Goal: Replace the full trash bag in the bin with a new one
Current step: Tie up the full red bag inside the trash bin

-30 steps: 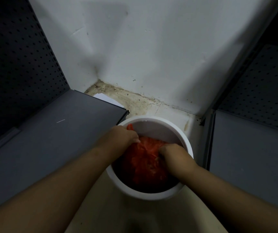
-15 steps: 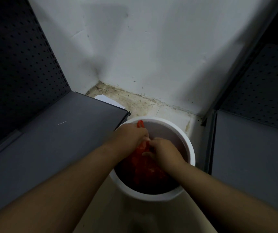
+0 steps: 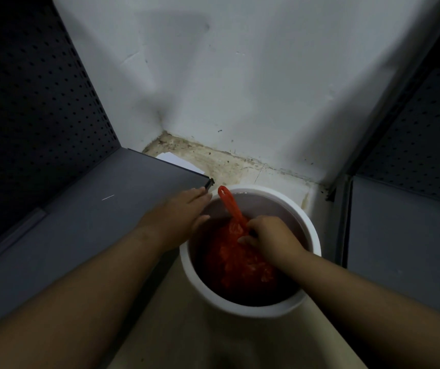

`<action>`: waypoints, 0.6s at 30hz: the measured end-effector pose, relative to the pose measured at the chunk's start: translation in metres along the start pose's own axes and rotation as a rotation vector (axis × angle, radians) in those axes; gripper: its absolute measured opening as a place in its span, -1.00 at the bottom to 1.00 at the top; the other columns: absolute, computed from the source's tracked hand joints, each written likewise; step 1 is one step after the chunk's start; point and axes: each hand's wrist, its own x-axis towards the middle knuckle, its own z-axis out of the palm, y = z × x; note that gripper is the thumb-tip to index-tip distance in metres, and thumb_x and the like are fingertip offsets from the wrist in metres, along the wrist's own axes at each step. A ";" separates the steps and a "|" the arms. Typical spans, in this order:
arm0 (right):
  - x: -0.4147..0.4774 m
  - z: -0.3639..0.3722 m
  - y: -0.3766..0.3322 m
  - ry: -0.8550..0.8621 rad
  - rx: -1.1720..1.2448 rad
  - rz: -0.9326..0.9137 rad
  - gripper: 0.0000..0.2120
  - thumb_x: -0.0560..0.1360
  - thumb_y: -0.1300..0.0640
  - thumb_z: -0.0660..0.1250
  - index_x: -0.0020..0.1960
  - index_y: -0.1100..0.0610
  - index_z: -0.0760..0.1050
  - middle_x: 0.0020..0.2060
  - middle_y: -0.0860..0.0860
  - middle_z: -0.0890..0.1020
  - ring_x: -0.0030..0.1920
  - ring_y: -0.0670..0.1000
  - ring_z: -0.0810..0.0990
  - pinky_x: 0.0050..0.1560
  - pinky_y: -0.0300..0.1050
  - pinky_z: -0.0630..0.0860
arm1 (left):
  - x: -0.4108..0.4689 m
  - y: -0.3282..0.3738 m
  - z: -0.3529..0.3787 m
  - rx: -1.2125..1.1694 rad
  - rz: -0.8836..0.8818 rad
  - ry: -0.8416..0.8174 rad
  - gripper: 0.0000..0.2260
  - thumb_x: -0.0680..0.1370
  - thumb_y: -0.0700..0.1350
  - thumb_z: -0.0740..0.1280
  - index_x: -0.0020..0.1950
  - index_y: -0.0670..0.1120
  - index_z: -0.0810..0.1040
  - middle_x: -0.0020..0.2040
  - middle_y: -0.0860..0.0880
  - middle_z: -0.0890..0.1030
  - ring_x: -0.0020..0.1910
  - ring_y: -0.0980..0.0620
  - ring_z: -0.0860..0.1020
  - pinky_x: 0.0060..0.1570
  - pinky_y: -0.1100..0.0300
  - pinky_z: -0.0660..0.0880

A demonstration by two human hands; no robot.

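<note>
A round white bin [image 3: 312, 230] stands on the floor in a dim corner. Inside it lies a full red trash bag [image 3: 240, 262], bunched and crinkled. One twisted red handle [image 3: 229, 206] of the bag sticks up toward the bin's far left rim. My right hand [image 3: 269, 235] is inside the bin, fingers closed on the bag's gathered neck at the base of that handle. My left hand [image 3: 176, 217] rests flat on the bin's left rim, fingers spread, holding nothing.
A grey shelf board [image 3: 107, 209] with a dark corner fitting lies close on the left, under a perforated back panel [image 3: 35, 102]. Another grey shelf [image 3: 405, 235] flanks the right. The white wall [image 3: 240, 89] stands behind, with dirty floor [image 3: 213, 161] and a white sheet [image 3: 179, 161].
My left hand let go of the bag and moved out to the bin's left rim. My right hand slid to the bag's neck, and the red handle now stands free.
</note>
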 end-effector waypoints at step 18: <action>-0.005 -0.034 -0.009 -0.007 -0.029 0.018 -0.83 0.51 0.06 0.35 -0.02 0.14 0.62 -0.03 0.07 0.64 0.01 0.08 0.58 -0.14 -0.25 0.23 | -0.001 0.001 0.013 -0.077 -0.096 -0.157 -0.47 0.62 0.12 0.02 0.53 0.09 -0.12 0.57 0.07 -0.07 0.53 -0.06 0.04 0.43 -0.04 0.16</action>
